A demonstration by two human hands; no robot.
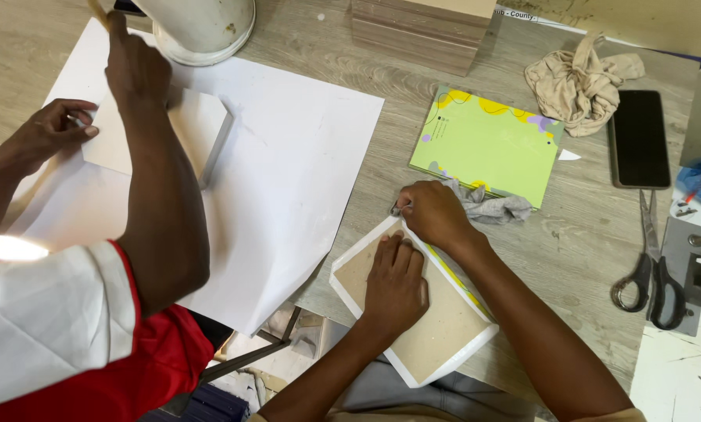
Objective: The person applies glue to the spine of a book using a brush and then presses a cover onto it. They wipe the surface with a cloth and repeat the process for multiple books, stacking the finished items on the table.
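1. My left hand [395, 280] – palm flat, fingers spread, grip open – presses the brown board [425, 312] at the worktop [585, 234] edge.
2. My right hand [432, 212] – grip pinched on grey cloth [491, 205] at the board's top corner.

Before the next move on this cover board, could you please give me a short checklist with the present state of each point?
1. Left hand flat on the brown board, holding it down: ok.
2. Right hand pressing a grey cloth at the board's top corner: ok.
3. White paper border folded over the edge all round: cannot tell.
4. Scissors lying apart from the hands: ok.
5. Co-worker's arm apart from the board: ok.
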